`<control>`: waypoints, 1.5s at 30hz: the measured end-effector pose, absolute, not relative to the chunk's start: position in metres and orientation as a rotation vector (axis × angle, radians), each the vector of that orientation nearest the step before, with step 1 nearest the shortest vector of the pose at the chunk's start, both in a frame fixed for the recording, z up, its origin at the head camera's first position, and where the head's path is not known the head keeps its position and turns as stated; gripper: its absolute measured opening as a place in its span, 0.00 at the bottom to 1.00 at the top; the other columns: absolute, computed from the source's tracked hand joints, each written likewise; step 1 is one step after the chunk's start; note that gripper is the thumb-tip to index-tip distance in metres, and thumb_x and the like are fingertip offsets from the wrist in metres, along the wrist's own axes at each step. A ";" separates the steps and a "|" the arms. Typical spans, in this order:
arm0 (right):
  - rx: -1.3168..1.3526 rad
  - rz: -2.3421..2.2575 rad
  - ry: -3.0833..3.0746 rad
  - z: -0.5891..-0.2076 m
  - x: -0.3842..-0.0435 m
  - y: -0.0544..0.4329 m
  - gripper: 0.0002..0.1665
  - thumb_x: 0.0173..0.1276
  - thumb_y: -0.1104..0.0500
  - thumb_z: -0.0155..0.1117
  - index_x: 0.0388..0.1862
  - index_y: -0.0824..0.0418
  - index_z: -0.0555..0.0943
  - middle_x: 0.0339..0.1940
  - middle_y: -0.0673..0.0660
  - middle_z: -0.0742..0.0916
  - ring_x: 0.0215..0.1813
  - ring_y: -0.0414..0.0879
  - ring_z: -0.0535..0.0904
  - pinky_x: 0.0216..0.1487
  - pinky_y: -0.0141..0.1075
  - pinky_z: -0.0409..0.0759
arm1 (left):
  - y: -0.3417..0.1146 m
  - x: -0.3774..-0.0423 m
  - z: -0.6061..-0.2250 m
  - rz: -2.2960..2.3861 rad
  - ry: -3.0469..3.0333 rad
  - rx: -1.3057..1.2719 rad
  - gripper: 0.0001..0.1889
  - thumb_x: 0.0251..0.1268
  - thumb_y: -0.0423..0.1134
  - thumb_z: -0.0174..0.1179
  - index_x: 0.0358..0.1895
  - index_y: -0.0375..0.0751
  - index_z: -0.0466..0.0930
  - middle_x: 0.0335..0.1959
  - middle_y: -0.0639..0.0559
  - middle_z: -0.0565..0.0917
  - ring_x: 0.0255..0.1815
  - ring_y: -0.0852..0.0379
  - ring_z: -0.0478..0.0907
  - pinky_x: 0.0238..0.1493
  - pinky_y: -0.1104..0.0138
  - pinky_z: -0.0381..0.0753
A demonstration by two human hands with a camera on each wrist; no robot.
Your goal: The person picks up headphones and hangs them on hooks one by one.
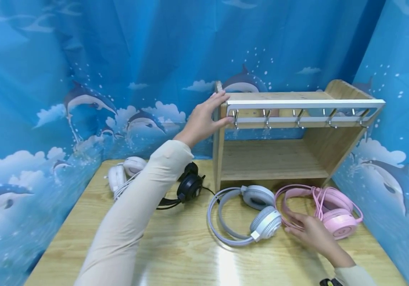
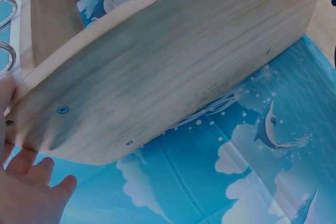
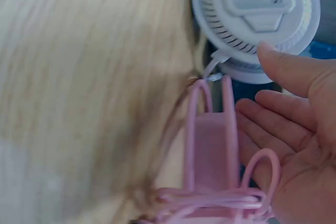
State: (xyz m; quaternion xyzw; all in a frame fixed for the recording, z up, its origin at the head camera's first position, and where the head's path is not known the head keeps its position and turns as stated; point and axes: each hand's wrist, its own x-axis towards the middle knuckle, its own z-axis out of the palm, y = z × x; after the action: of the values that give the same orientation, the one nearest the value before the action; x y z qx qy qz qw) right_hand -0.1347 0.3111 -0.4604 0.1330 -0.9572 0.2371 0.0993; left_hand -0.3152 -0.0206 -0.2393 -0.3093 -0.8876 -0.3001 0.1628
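Note:
In the head view my left hand (image 1: 204,119) holds the upper left front corner of a wooden shelf rack (image 1: 268,159). Its thumb lies at the end of the metal hook rail (image 1: 308,104), and its fingers reach the side panel (image 2: 173,72). My right hand (image 1: 309,234) is low over the table with spread fingers, beside pink headphones (image 1: 340,224) with a bundled cord. Its thumb lies by an earcup of the grey-white headphones (image 3: 257,14); whether they touch I cannot tell. The palm shows in the right wrist view, holding nothing.
Black headphones (image 1: 190,188) and white headphones (image 1: 117,176) lie on the left of the wooden table (image 1: 175,246), partly hidden by my left sleeve. Several hooks hang along the rail. Blue dolphin-print curtains (image 1: 147,59) enclose the back and sides.

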 end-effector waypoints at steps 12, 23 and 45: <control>0.351 0.719 -2.815 -0.481 -0.141 0.319 0.20 0.51 0.59 0.76 0.43 0.66 0.86 0.39 0.63 0.88 0.42 0.59 0.85 0.43 0.51 0.81 | -0.023 -0.315 -0.238 -0.848 -2.508 -0.870 0.37 0.63 0.55 0.60 0.74 0.56 0.58 0.76 0.63 0.54 0.76 0.63 0.47 0.75 0.62 0.52; 0.259 0.616 -2.812 -0.488 -0.143 0.314 0.07 0.49 0.63 0.76 0.30 0.58 0.89 0.29 0.55 0.89 0.34 0.56 0.85 0.37 0.50 0.80 | -0.024 -0.314 -0.239 -0.854 -2.518 -0.886 0.37 0.63 0.55 0.60 0.74 0.56 0.58 0.76 0.63 0.53 0.77 0.60 0.48 0.74 0.61 0.53; 0.227 0.819 -2.785 -0.467 -0.132 0.327 0.06 0.57 0.67 0.70 0.30 0.58 0.82 0.26 0.50 0.88 0.26 0.29 0.76 0.27 0.31 0.76 | -0.020 -0.313 -0.239 -0.828 -2.525 -0.887 0.37 0.62 0.55 0.60 0.74 0.57 0.59 0.76 0.62 0.54 0.76 0.61 0.49 0.74 0.58 0.54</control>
State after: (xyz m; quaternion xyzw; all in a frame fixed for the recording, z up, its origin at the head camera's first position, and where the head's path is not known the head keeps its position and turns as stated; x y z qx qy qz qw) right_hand -0.1323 0.3265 -0.4668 0.0775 -0.9502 0.2793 0.1148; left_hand -0.3128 -0.0202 -0.2394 -0.3122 -0.8883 -0.2913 0.1693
